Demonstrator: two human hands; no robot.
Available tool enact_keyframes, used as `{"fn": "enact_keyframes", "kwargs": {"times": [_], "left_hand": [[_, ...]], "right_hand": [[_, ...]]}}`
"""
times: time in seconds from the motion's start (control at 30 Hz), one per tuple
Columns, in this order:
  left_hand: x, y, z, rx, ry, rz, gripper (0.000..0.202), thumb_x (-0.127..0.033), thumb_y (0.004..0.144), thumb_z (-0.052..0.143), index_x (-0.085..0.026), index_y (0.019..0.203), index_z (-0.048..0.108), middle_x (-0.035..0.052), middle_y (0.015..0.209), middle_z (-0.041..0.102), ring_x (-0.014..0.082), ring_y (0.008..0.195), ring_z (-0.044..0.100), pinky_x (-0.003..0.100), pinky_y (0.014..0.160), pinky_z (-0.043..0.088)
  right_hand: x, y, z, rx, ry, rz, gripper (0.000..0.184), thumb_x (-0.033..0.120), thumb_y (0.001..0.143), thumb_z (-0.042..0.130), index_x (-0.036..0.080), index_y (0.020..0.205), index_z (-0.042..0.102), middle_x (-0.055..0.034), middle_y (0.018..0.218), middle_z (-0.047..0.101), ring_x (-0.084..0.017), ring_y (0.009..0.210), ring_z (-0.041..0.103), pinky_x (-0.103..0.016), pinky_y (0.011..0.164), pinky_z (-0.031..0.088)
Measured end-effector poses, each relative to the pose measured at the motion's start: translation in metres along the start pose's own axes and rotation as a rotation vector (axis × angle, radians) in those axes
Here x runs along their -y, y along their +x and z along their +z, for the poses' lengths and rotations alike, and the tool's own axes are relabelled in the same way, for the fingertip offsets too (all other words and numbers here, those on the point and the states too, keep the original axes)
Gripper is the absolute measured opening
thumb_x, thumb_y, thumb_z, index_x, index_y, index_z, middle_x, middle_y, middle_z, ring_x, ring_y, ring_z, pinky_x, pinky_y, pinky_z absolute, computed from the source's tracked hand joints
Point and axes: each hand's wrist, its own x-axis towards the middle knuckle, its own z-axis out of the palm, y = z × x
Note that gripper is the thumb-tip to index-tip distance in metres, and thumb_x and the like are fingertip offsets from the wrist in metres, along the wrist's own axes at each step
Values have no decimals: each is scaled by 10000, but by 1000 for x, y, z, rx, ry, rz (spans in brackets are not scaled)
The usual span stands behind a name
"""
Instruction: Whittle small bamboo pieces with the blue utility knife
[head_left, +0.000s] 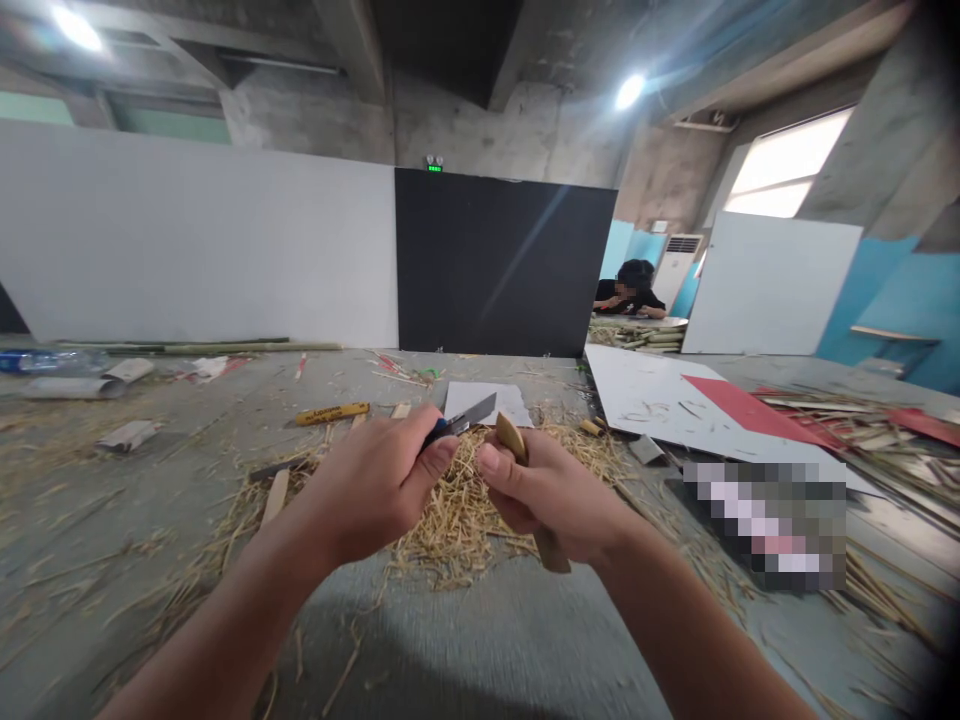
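Note:
My left hand [379, 480] is closed around a utility knife [471, 412], its blade out and pointing up to the right. In my right hand [559, 485] is a flat strip of bamboo [511, 438] with a rounded upper end. Its lower end shows below my palm. My right thumb lies along the strip, and the blade is a little apart from it. Under both hands a heap of straw-coloured shavings [454, 525] covers part of the grey table [420, 650]. Behind them lies a torn white paper [510, 400].
A yellow stick-shaped thing with dark lettering [332, 413] lies beyond my left hand. At the right are a white board [637, 395], a red sheet [757, 408] and many loose strips [795, 405]. A plastic bottle [52, 361] lies far left. A person [634, 292] sits in the background.

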Motion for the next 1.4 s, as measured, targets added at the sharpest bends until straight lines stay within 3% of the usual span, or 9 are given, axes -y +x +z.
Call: {"fn": "enact_keyframes", "kwargs": {"times": [0.1, 0.2, 0.37, 0.53, 0.7, 0.93, 1.2, 1.4], "left_hand": [[0, -2, 0, -15, -8, 22, 446, -524, 972, 238, -186, 997, 528, 44, 739, 626, 198, 656, 559, 313, 589, 319], [1, -3, 1, -24, -8, 54, 453, -520, 974, 234, -184, 1001, 537, 51, 758, 633, 196, 659, 559, 316, 600, 334], [-2, -4, -1, -15, -15, 83, 397, -497, 975, 265, -190, 953, 516, 36, 733, 610, 184, 656, 547, 306, 597, 347], [-7, -4, -5, 30, 25, 83, 389, -509, 965, 267, -198, 868, 480, 35, 710, 584, 176, 626, 518, 300, 573, 321], [-13, -4, -6, 72, 99, 90, 349, -482, 957, 291, -199, 835, 455, 48, 730, 599, 168, 589, 496, 302, 537, 269], [-11, -6, -3, 46, 221, 41, 262, -422, 946, 318, -206, 875, 448, 57, 740, 613, 200, 616, 528, 313, 540, 242], [-12, -5, -2, 65, 233, 46, 238, -395, 949, 323, -202, 879, 441, 60, 730, 609, 207, 630, 543, 308, 546, 251], [-13, -4, -1, 31, 229, 45, 330, -446, 969, 271, -194, 859, 453, 56, 702, 609, 190, 597, 543, 300, 532, 240]], "right_hand": [[2, -1, 0, 166, 260, 59, 484, 543, 820, 648, 223, 664, 320, 112, 507, 247, -40, 434, 153, -181, 377, 142], [7, -4, 0, 206, 362, 115, 476, 449, 806, 702, 226, 681, 300, 125, 511, 227, -34, 434, 117, -160, 366, 109], [12, -6, 3, 123, 307, 143, 422, 409, 777, 735, 234, 747, 352, 122, 547, 286, -39, 440, 142, -159, 353, 108], [4, -2, 3, 117, 153, 12, 431, 533, 765, 699, 231, 757, 391, 111, 551, 320, -48, 438, 209, -189, 374, 170], [0, -1, 5, -46, -88, -47, 428, 588, 824, 600, 229, 735, 384, 94, 550, 325, -66, 456, 245, -216, 400, 206], [3, 1, 11, -252, -473, -212, 404, 529, 861, 566, 224, 700, 356, 70, 618, 280, -87, 538, 265, -253, 465, 223], [0, 1, 15, -504, -821, -181, 417, 536, 829, 575, 231, 655, 350, 47, 554, 408, -105, 503, 321, -283, 473, 228], [-2, 0, 15, -625, -1022, -168, 438, 566, 836, 550, 247, 643, 319, 23, 502, 446, -118, 452, 308, -295, 461, 181]]}}
